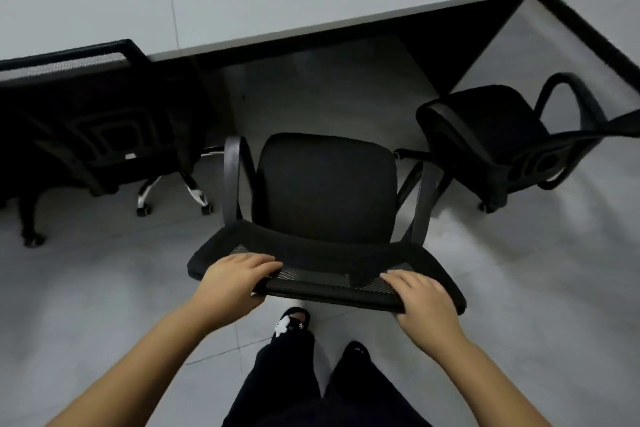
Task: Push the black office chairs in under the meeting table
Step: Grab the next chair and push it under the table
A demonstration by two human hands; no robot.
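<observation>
Both hands on the backrest, middle chair lined up with the gap under the counter.

The middle chair (325,191) stands near, well short of the white counter (277,0). The left hand (235,282) and right hand (420,298) each wrap the mesh backrest's top rail, fingers (263,262) curled over it, forearms reaching forward. On casters it should roll easily; the rigid rail looks the sound place to push.

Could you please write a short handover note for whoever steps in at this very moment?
Left hand and right hand both grip the top of the middle chair's backrest.
Middle chair: faces the meeting table, its seat not yet under it.
Left chair: close against the table edge, apparently pushed in.
Right chair: turned askew, clear of the table.
Left to do: push in the middle chair, then the right one.
</observation>
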